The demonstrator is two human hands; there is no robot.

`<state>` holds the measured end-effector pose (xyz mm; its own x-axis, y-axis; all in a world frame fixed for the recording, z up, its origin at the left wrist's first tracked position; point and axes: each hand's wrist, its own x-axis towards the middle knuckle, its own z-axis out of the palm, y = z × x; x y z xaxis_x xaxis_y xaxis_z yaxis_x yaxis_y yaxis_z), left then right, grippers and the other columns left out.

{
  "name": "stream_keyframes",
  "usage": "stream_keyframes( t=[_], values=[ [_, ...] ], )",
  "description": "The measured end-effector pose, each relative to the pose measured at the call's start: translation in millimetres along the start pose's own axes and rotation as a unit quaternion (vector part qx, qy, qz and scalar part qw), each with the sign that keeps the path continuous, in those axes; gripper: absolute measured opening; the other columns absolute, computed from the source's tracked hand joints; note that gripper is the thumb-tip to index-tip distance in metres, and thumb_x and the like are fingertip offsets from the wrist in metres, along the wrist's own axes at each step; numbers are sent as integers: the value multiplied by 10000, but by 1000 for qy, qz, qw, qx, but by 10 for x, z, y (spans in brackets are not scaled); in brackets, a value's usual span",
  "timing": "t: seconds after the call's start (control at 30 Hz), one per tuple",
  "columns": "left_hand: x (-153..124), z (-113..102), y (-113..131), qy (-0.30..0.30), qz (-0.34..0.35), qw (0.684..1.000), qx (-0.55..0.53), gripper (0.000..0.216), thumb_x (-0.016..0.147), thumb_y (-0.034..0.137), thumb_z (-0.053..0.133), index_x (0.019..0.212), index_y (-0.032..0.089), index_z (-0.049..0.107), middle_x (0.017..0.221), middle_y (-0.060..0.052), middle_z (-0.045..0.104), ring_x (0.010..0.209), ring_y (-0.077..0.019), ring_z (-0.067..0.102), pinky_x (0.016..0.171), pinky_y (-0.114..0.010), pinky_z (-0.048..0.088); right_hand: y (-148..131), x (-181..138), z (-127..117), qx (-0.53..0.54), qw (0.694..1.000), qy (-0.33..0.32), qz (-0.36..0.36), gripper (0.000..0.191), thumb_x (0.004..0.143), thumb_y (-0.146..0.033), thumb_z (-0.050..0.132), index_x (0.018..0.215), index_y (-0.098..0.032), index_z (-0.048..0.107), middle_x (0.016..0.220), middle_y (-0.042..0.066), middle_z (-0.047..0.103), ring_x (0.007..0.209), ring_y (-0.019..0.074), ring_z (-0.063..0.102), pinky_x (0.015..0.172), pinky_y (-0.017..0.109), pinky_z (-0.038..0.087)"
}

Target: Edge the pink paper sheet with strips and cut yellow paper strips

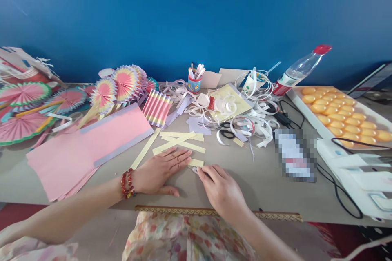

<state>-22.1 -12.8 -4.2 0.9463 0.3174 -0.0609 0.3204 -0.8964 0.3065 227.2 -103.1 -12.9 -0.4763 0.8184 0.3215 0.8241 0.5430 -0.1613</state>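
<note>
My left hand [162, 169] lies flat on the table, fingers stretched out, its fingertips on a short pale yellow paper strip [196, 162]. A red bead bracelet [127, 183] circles that wrist. My right hand [222, 189] rests just right of it, fingers curled down onto the table at the strip's end, pinching something small and pale that I cannot make out. More yellow paper strips [179, 140] lie crossed just beyond the hands.
Pink paper sheets [88, 147] lie at the left, with folded paper fans [116, 83] behind. White paper curls [248, 118], scissors [226, 132], a pen cup [194, 83], a plastic bottle [298, 69], a tray of yellow ovals [339, 114] and a white device with cable [358, 171] fill the right.
</note>
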Motion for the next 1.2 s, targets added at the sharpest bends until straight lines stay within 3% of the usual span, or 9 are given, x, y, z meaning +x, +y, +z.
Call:
stream_keyframes(
  t=[0.3,0.47,0.73,1.2],
  values=[
    [-26,-81,-32,6,12,1000,-21,913,919,667,431,1566,173,17,1617,-116,90,1487,-283,143,1226,-444,57,-65,93,2,24,999,-20,21,306,892,-40,495,1130,-165,641,932,78,653,847,190,591,780,288,489],
    [-179,-171,-98,3,-23,1000,-3,878,930,670,401,1567,208,11,1619,-92,105,1491,-271,129,1223,-432,48,-61,91,3,32,999,-17,23,290,925,-56,458,1119,-161,646,947,78,657,851,185,589,772,284,488],
    [-240,-73,-114,10,-24,1000,0,910,906,681,442,1567,198,46,1618,-99,119,1487,-267,150,1225,-418,52,-75,113,58,13,1000,-7,5,270,935,-58,458,1126,-135,632,930,77,647,844,186,573,770,293,466],
    [-262,-95,-144,21,-5,1000,-12,907,918,657,447,1566,195,13,1615,-114,117,1486,-279,152,1222,-435,86,-244,302,184,13,1000,-13,11,284,871,-51,564,1124,-155,639,928,80,641,860,197,576,753,294,470]
  ],
)
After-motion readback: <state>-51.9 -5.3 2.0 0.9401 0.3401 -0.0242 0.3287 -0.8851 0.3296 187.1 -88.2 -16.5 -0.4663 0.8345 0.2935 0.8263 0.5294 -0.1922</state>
